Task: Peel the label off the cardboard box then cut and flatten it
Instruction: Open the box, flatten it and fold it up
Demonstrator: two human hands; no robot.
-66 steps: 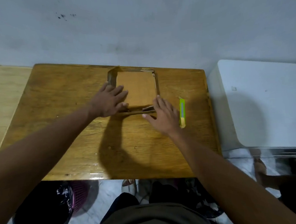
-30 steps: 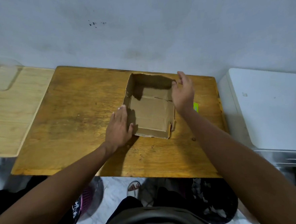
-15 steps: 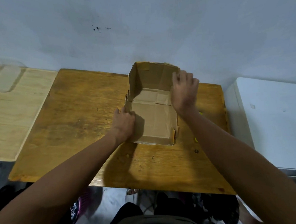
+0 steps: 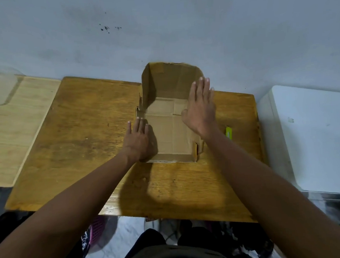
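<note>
Clearly light, stiff yet creasable cardboard box (image 4: 170, 128): best pressed along wall folds; left hand (image 4: 138, 141) and right hand (image 4: 200, 108) flat, fingers straight, gripping nothing.

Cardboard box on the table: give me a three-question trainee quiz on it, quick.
1. True or false: the cardboard box is fully flattened.
2. Which hand lies flat along the box's left edge?
3. The yellow-green cutter is: A) in a grip, B) on the wooden table right of the box, C) inside the box.

Key: 1 false, the far wall stands up. 2 the left hand; the right hand is open by the right wall. 3 B.
</note>
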